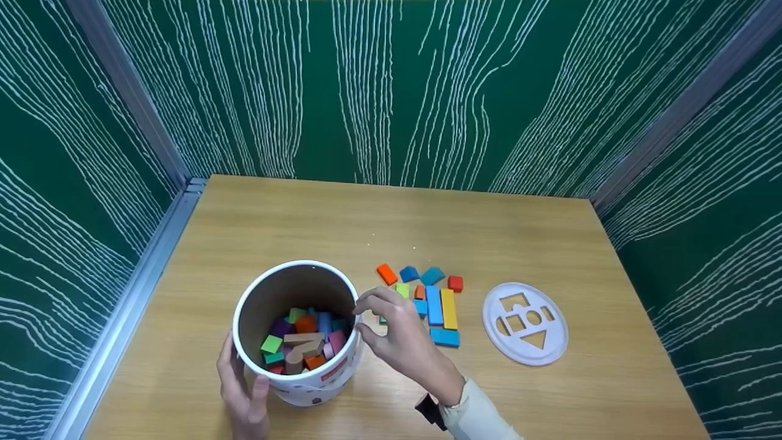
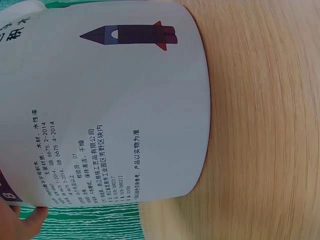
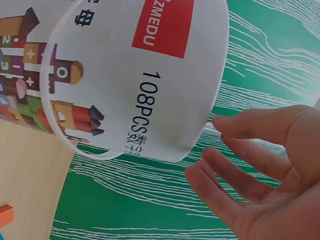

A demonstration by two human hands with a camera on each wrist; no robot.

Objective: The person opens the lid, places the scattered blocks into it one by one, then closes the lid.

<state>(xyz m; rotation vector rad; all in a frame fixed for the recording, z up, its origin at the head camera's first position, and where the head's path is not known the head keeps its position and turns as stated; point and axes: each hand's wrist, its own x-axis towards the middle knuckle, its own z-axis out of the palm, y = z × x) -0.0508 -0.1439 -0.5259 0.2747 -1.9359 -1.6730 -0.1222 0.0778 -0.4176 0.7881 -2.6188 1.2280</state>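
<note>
A white bucket (image 1: 305, 391) with printed sides stands on the table, its mouth facing up toward the head camera. Inside it lies a pile of coloured wooden blocks (image 1: 305, 345). My left hand (image 1: 241, 391) holds the bucket's left side, thumb toward the front; only its fingertips (image 2: 35, 222) show in the left wrist view. At the right of the rim is my right hand (image 1: 397, 333), fingers loosely bent. The right wrist view shows that hand (image 3: 265, 170) with its fingers spread and nothing between them. Whether a fingertip touches the rim, I cannot tell.
Right of the bucket lie several loose blocks, among them a yellow block (image 1: 449, 308), a blue block (image 1: 434, 305) and a red block (image 1: 455, 283). Farther right lies a white lid (image 1: 525, 354) with shaped holes. Green patterned walls (image 1: 379, 91) surround the wooden table (image 1: 293, 220).
</note>
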